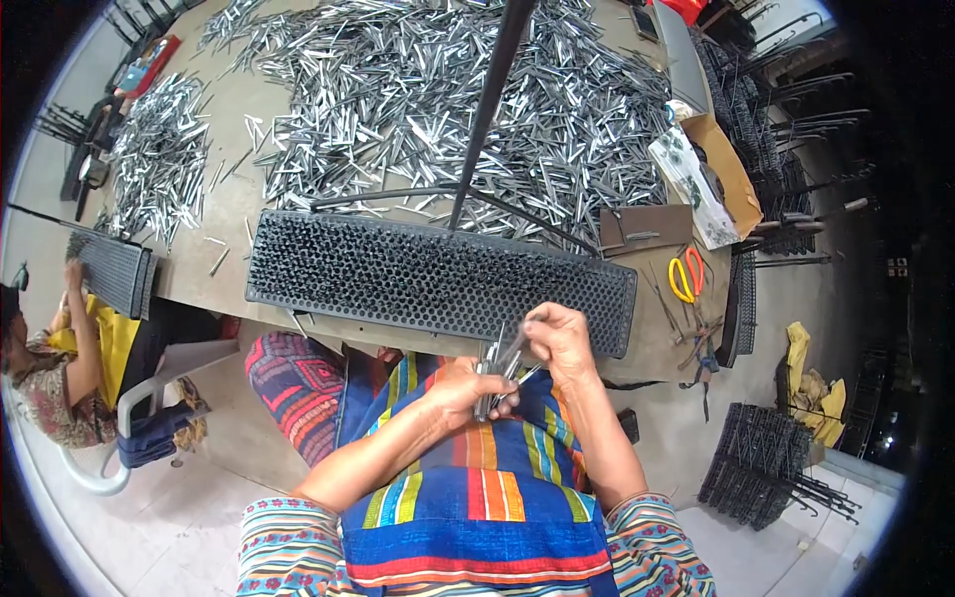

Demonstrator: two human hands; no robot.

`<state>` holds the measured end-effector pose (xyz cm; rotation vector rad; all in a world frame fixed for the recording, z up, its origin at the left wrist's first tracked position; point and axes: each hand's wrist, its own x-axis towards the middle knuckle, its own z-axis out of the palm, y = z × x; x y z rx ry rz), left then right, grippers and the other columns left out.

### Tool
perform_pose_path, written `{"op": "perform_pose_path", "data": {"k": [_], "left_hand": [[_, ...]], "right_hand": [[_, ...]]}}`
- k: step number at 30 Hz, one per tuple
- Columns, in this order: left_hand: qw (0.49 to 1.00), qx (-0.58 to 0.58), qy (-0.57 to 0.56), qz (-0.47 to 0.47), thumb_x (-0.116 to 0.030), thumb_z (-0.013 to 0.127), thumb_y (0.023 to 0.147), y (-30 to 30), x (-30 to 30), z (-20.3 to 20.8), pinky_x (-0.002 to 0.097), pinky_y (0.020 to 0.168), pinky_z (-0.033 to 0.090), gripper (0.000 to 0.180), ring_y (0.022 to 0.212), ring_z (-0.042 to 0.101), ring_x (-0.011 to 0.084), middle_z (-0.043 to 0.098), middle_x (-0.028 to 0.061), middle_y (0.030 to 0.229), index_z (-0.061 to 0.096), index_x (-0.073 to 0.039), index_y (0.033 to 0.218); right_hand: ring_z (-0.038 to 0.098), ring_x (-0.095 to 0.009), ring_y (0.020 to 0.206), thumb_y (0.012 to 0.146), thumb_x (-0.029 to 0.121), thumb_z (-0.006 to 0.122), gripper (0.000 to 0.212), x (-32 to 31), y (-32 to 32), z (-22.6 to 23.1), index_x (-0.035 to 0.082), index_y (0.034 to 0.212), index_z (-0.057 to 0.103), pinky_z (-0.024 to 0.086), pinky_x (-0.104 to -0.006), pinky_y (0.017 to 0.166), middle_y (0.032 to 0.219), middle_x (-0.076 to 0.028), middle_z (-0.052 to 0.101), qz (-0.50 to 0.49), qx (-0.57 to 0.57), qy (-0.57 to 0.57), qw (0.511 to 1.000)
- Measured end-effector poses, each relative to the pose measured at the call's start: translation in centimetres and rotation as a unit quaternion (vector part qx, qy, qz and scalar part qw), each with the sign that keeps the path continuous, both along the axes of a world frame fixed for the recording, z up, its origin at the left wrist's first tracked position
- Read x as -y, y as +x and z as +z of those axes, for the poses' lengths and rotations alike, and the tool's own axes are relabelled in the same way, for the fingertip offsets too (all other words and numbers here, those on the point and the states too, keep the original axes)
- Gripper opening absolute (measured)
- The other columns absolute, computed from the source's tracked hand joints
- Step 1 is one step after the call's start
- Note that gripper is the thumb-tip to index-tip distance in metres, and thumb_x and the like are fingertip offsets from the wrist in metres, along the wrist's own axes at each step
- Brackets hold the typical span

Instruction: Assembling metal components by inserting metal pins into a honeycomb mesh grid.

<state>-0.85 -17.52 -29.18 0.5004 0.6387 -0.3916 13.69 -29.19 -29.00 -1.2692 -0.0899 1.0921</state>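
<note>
My left hand [466, 390] is closed round a small bunch of slim metal pieces [487, 383], held over my lap. My right hand [560, 343] is just right of it, thumb and fingers pinched at the upper end of a thin metal piece beside the bunch; blur hides its exact shape. Directly beyond both hands a long black rack [438, 274] full of round holes lies along the table's near edge. Dark tips crowd the holes on its far and left side, while bare holes show toward the near right. A black rod frame [482, 119] rises from the rack.
Loose metal pieces [428, 99] cover the table [229, 264]. Scissors with yellow and orange handles [686, 275], pliers [701, 333] and a cardboard box [731, 174] sit at right. Stacked black racks [756, 463] stand on the floor. A co-worker [75, 348] handles another rack at left.
</note>
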Motion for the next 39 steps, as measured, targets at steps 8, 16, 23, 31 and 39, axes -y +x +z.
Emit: {"op": "perform_pose_path", "data": {"k": [8, 16, 23, 31, 39], "left_hand": [[0.998, -0.025, 0.045, -0.045, 0.001, 0.066, 0.077, -1.6, 0.9, -0.2, 0.0276, 0.051, 0.054, 0.023, 0.062, 0.066, 0.0179, 0.067, 0.0119, 0.078, 0.063, -0.001, 0.1], [0.998, -0.027, 0.046, -0.034, 0.004, 0.063, 0.077, -3.0, 1.1, -0.7, 0.0297, 0.056, 0.056, 0.028, 0.064, 0.066, 0.0186, 0.067, 0.0117, 0.079, 0.06, -0.002, 0.103], [0.996, -0.051, 0.059, 0.036, 0.006, 0.062, 0.078, -3.7, 0.7, -0.1, 0.0316, 0.056, 0.055, 0.022, 0.063, 0.064, 0.0194, 0.066, 0.0114, 0.079, 0.059, -0.002, 0.098], [0.984, -0.067, 0.058, 0.156, 0.006, 0.06, 0.079, -2.9, 0.4, 0.3, 0.0291, 0.055, 0.051, 0.015, 0.067, 0.064, 0.0176, 0.067, 0.012, 0.083, 0.061, 0.003, 0.094], [0.984, -0.052, 0.054, 0.159, 0.006, 0.061, 0.08, -1.5, 0.2, 1.2, 0.031, 0.054, 0.055, 0.015, 0.066, 0.066, 0.0209, 0.067, 0.0149, 0.082, 0.06, 0.004, 0.095]], "right_hand": [[0.044, -0.003, 0.05, 0.078, -0.002, 0.071, 0.006, -0.6, 1.5, -0.6, 0.0, 0.081, 0.065, 0.032, -0.0195, 0.045, 0.068, 0.002, 0.059, -0.232, 0.362, -0.038, 0.902], [0.052, -0.01, 0.054, 0.073, -0.002, 0.072, 0.01, -0.9, 1.5, -1.2, 0.0, 0.081, 0.066, 0.04, -0.025, 0.05, 0.071, -0.006, 0.06, -0.141, 0.569, -0.111, 0.802], [0.057, -0.016, 0.057, 0.072, 0.0, 0.072, 0.01, -1.1, 0.9, -0.4, 0.001, 0.081, 0.067, 0.044, -0.0279, 0.052, 0.072, -0.008, 0.061, -0.125, 0.558, -0.173, 0.802], [0.061, -0.025, 0.061, 0.072, 0.006, 0.069, 0.008, -1.5, 1.8, 0.3, 0.004, 0.08, 0.069, 0.046, -0.0318, 0.055, 0.073, -0.011, 0.062, 0.004, 0.706, -0.191, 0.682], [0.057, -0.005, 0.062, 0.078, 0.002, 0.069, 0.013, -0.1, -2.4, 1.2, -0.003, 0.09, 0.068, 0.045, -0.0214, 0.053, 0.076, -0.003, 0.066, 0.053, 0.285, -0.078, 0.954]]}}
